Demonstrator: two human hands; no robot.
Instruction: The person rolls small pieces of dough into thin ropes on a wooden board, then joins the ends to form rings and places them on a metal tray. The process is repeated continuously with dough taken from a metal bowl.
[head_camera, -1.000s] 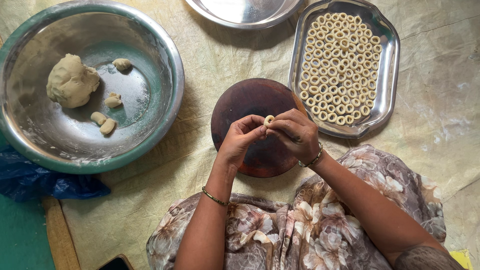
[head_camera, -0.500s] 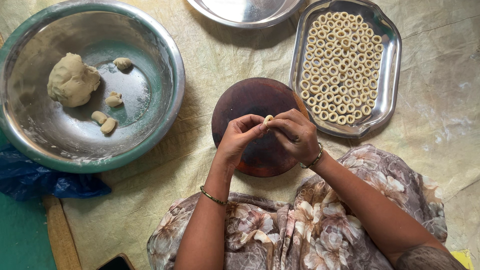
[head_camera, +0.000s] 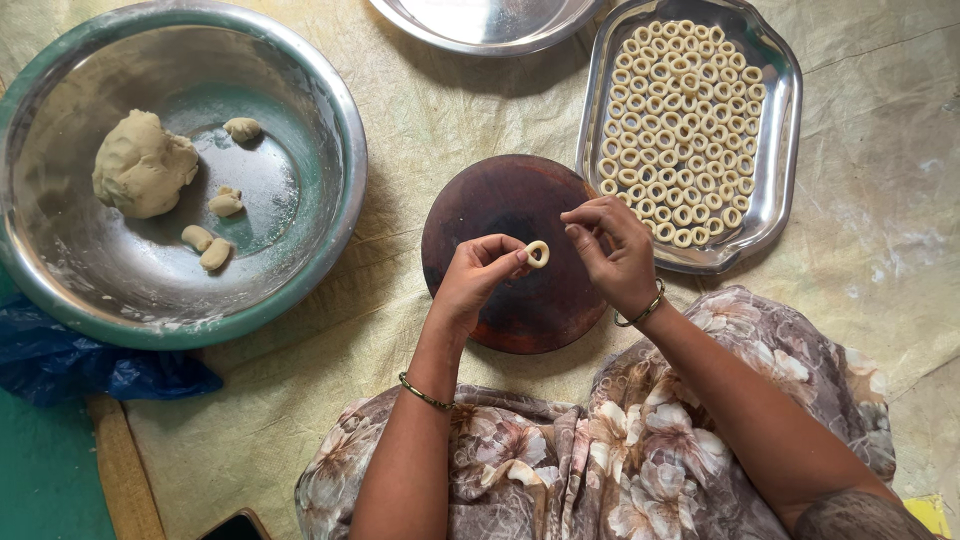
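While the left hand (head_camera: 478, 278) pinches a dough ring (head_camera: 537, 253), a ring-filled tray (head_camera: 783, 150) lies beside

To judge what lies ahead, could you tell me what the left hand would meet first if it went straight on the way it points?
Probably the right hand: the left hand, holding a dough ring, points right across the round board; depth is unclear.

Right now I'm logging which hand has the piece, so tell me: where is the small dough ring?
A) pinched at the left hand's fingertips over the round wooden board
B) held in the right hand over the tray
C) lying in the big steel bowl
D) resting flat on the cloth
A: the dough ring sits at the tips of the left hand above the wooden board, while the right hand is just beside it, apart from the ring.
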